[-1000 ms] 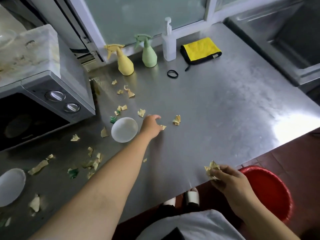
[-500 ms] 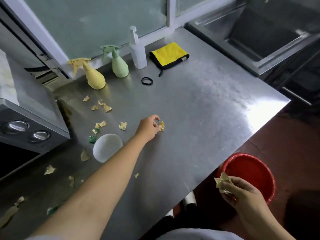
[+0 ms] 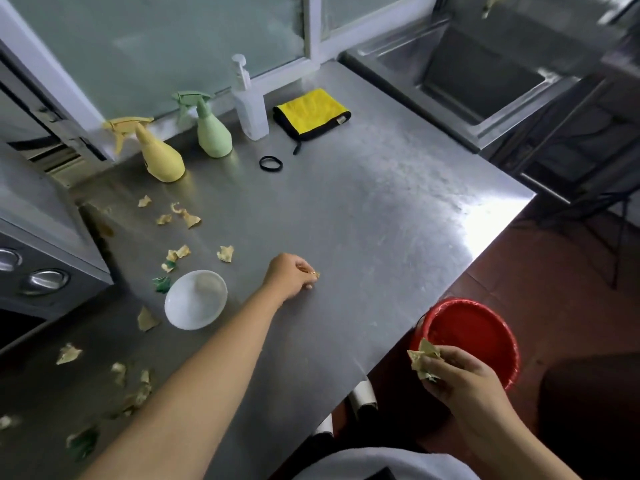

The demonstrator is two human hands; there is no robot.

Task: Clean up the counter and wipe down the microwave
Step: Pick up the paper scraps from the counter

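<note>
My left hand (image 3: 292,274) reaches over the steel counter (image 3: 374,216) with its fingers curled round a small yellow paper scrap (image 3: 315,273). My right hand (image 3: 457,374) holds a bunch of crumpled scraps (image 3: 423,358) just off the counter's front edge, beside the red bin (image 3: 474,332) on the floor. Several more scraps (image 3: 183,216) lie scattered on the left half of the counter. The microwave (image 3: 38,244) stands at the left, with two knobs showing. A folded yellow cloth (image 3: 311,112) lies at the back.
A white bowl (image 3: 195,299) sits left of my left hand. At the back stand a yellow spray bottle (image 3: 157,154), a green spray bottle (image 3: 209,131) and a white pump bottle (image 3: 247,105). A black hair tie (image 3: 270,163) lies nearby. A steel sink (image 3: 485,71) is back right.
My left hand closed round the scrap it had reached. My right hand carried its scraps off the counter edge toward the red bin. The view swung right.
</note>
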